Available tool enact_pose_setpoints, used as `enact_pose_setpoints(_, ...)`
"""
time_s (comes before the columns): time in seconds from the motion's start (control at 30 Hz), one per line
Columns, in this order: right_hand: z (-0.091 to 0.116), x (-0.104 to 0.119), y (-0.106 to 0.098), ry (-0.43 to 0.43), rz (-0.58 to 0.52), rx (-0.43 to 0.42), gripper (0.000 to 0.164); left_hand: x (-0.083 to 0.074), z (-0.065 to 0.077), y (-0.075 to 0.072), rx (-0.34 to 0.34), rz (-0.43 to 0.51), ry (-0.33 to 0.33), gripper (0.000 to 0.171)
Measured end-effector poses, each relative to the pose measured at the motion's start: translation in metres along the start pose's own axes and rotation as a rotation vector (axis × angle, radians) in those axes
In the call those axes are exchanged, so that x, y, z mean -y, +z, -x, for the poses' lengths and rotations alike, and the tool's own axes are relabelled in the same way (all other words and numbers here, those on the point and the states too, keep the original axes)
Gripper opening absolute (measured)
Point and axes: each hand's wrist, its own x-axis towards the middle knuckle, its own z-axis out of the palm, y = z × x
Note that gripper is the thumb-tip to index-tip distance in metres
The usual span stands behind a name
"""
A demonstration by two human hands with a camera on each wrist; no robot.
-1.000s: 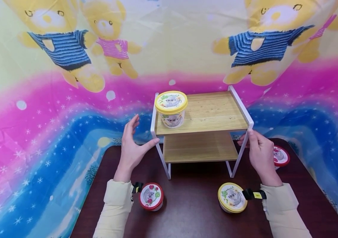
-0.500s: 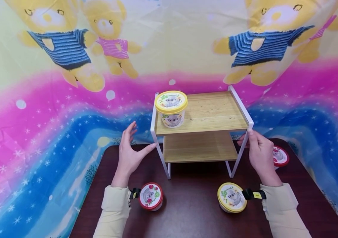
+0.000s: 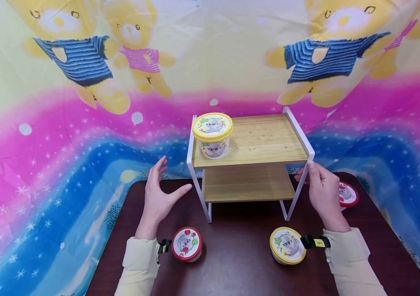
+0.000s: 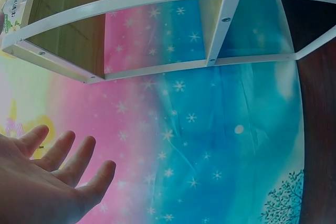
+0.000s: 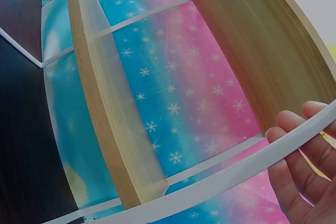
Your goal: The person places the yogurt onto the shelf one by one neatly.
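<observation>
A two-tier shelf rack with wooden boards and a white frame stands on the dark table. On its top board, at the left end, sits a tub with a yellow lid. My right hand grips the rack's front right post just below the top corner; in the right wrist view the fingers wrap behind the white bar. To the left of the rack my left hand is held in the air, thumb and fingers spread and holding nothing. The left wrist view shows its fingers apart from the frame.
A red-lidded tub stands on the table near my left wrist. Another yellow-lidded tub is by my right wrist. Behind my right hand a second red-lidded tub is partly hidden. A printed bear cloth hangs behind.
My left hand has moved down and left, away from the rack's left post. The right hand stays on the right post, and the rack and tubs stay in place.
</observation>
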Motion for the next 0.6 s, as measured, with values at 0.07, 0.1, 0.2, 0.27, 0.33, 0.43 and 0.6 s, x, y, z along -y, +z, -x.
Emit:
enact_pose_setpoints(0.07, 0.000, 0.000, 0.000, 0.001, 0.000, 0.001, 0.047, 0.001, 0.002, -0.001, -0.001, -0.003, 0.003, 0.097)
enact_pose_setpoints(0.1, 0.000, 0.000, 0.000, 0.001, 0.000, 0.001, 0.047, 0.001, 0.003, -0.002, 0.000, -0.007, 0.003, 0.098)
enact_pose_setpoints(0.2, 0.000, 0.001, 0.000, 0.005, 0.002, 0.004, 0.047, 0.002, 0.006, -0.003, 0.002, -0.011, 0.002, 0.099)
enact_pose_setpoints(0.27, 0.000, 0.001, -0.001, 0.009, 0.004, 0.006, 0.047, 0.005, 0.008, -0.004, 0.003, -0.009, -0.001, 0.099)
enact_pose_setpoints(0.33, 0.001, 0.001, -0.001, 0.013, 0.006, 0.008, 0.047, 0.006, 0.010, -0.005, 0.001, -0.006, -0.007, 0.099)
enact_pose_setpoints(0.43, 0.001, 0.001, -0.001, 0.017, 0.007, 0.012, 0.047, 0.009, 0.013, -0.005, -0.008, -0.004, -0.016, 0.099)
enact_pose_setpoints(0.6, 0.001, 0.002, -0.001, 0.012, 0.011, 0.009, 0.047, 0.014, 0.018, -0.006, -0.010, -0.011, -0.029, 0.099)
